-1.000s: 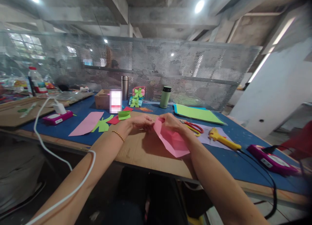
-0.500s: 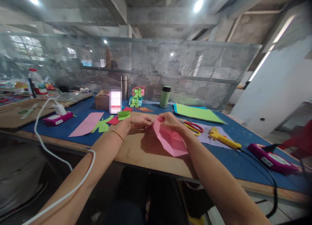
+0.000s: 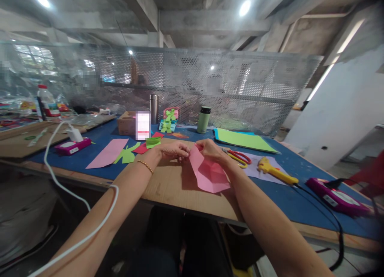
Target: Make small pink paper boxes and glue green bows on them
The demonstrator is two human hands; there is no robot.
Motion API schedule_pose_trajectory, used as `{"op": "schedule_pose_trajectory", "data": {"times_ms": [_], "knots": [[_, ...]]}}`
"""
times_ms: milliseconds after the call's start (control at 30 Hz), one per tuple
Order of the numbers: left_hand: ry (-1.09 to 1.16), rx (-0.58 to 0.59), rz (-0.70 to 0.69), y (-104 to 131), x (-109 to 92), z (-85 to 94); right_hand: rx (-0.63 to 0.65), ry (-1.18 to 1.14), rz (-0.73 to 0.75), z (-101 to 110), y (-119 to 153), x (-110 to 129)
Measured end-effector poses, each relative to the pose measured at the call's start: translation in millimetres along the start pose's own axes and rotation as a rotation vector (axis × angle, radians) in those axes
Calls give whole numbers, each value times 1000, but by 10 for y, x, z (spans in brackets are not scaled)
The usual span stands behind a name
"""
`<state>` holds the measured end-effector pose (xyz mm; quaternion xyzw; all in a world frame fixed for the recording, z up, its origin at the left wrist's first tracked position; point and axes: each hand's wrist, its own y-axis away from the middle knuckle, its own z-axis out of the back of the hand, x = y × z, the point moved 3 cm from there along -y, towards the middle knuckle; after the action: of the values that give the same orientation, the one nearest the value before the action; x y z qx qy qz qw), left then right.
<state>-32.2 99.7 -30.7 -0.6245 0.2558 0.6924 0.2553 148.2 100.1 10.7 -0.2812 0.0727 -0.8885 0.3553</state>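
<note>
A creased pink paper sheet [image 3: 212, 176] hangs from my right hand [image 3: 209, 150], whose fingers pinch its upper left corner. My left hand [image 3: 177, 150] is just left of that corner, its fingers curled together at the paper's edge. Both hands are above a brown cardboard sheet [image 3: 168, 185] on the blue table. Left of them lie a flat pink strip [image 3: 108, 153], cut green paper [image 3: 127, 153], red paper [image 3: 141, 148] and a folded green piece [image 3: 153, 142].
Scissors [image 3: 237, 157] and a yellow glue gun [image 3: 277, 171] lie at the right, before green sheets [image 3: 246, 140]. A green tumbler [image 3: 204, 120], steel flask [image 3: 154, 109] and cardboard box [image 3: 126, 123] stand behind. A white cable [image 3: 102, 221] crosses my left forearm.
The pink sheet's lower part has shifted slightly and its folds look a little different. Both hands remain nearly in place, with the right still on the paper.
</note>
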Motion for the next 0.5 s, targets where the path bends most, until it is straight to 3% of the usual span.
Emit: {"op": "schedule_pose_trajectory", "data": {"times_ms": [233,500], "knots": [[3,31,4,29,-15,-19,16,27,-21,44,45,83],[-9,-3,37,46,-45,-47,22,77,-24,-3,35,16]]}}
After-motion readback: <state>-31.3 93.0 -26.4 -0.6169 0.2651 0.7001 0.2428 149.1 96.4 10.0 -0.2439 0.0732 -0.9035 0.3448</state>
